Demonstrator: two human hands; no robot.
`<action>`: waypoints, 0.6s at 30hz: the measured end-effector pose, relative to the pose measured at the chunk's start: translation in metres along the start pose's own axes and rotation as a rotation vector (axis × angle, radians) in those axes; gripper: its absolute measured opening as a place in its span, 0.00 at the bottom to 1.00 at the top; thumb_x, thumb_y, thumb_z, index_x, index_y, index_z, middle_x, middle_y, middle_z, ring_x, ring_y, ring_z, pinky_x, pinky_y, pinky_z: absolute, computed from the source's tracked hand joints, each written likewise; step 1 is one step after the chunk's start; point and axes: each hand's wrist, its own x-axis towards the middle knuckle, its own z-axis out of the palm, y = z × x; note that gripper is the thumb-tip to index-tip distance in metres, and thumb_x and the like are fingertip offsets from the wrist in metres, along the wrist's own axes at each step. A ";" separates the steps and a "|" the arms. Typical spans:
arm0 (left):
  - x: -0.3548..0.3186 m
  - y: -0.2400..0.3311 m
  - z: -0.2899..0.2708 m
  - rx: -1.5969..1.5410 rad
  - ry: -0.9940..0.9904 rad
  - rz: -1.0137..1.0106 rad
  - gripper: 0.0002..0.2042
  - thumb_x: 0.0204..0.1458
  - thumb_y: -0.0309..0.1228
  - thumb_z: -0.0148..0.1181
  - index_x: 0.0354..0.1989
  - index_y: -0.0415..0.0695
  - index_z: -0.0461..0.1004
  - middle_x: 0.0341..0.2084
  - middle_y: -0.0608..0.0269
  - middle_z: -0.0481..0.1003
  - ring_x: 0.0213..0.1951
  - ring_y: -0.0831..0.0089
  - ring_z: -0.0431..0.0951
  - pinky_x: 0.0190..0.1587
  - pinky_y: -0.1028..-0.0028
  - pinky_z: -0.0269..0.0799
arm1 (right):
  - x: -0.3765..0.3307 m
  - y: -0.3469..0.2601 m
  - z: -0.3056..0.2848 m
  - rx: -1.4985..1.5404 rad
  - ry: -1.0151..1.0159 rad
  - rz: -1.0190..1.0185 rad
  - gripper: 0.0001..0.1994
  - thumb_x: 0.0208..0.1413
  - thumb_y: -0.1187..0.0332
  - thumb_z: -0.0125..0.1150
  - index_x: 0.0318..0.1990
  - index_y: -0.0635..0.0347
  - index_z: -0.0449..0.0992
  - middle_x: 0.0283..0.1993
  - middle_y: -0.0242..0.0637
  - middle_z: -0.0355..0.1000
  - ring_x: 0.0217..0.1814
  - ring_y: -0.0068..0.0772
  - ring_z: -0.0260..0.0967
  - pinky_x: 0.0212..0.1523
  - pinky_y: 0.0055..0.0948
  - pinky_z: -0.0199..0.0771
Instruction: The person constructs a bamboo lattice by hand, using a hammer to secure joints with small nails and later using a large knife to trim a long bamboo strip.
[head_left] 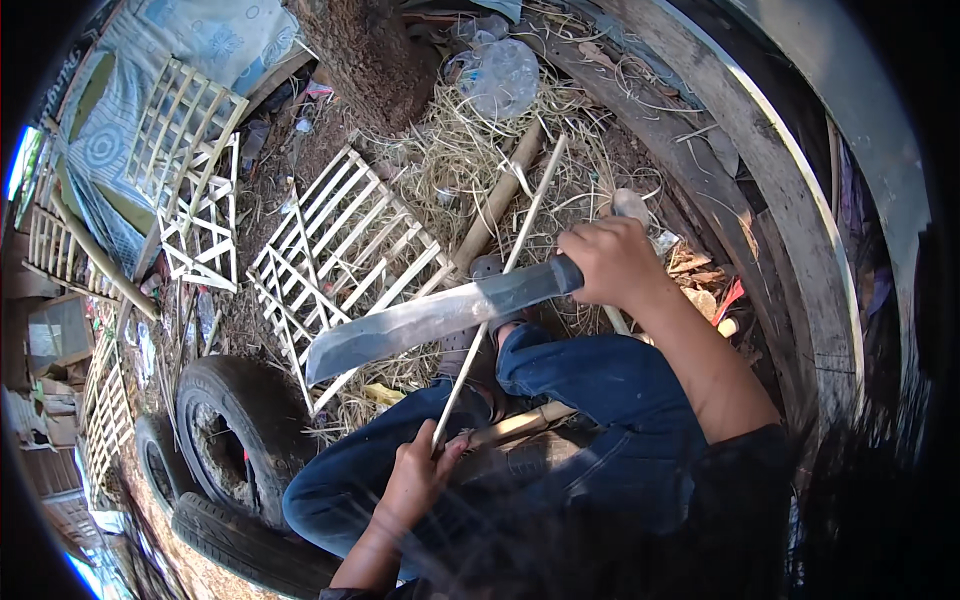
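Observation:
My right hand (618, 262) is closed round the handle of a machete (440, 312). Its broad, worn blade points left and lies across the view above my knees. A long, thin bamboo strip (522, 235) slants up and away from my left hand (415, 475), whose fingers are wrapped round its near end. The blade crosses over the strip in this view; whether they touch I cannot tell. A thicker piece of bamboo (522, 424) lies across between my legs, close to my left hand.
A bamboo lattice (350, 240) lies on the ground ahead, with more lattice panels (190, 130) at the far left. Old tyres (245, 430) stand by my left knee. Shavings (450, 160) surround a tree trunk (365, 65). Long planks (760, 150) curve along the right.

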 end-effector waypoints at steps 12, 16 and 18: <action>0.008 -0.021 0.011 -1.071 -0.469 -0.030 0.18 0.58 0.44 0.58 0.30 0.50 0.56 0.13 0.76 0.56 0.14 0.86 0.52 0.17 0.80 0.47 | -0.037 0.046 -0.044 0.329 0.050 0.887 0.10 0.39 0.70 0.59 0.31 0.61 0.77 0.28 0.48 0.75 0.35 0.51 0.75 0.38 0.41 0.73; 0.013 -0.011 0.009 -1.157 -0.576 -0.030 0.18 0.58 0.46 0.57 0.30 0.51 0.55 0.11 0.76 0.54 0.12 0.85 0.51 0.16 0.80 0.46 | -0.010 -0.015 -0.031 0.326 0.230 0.386 0.11 0.35 0.70 0.64 0.30 0.62 0.76 0.22 0.45 0.72 0.27 0.50 0.73 0.29 0.41 0.69; 0.012 0.001 0.011 -1.003 -0.539 0.035 0.19 0.57 0.46 0.59 0.31 0.51 0.55 0.14 0.77 0.56 0.15 0.87 0.53 0.17 0.80 0.48 | -0.009 -0.035 -0.036 0.346 0.188 0.158 0.13 0.32 0.68 0.65 0.31 0.60 0.75 0.25 0.43 0.73 0.28 0.48 0.74 0.31 0.42 0.71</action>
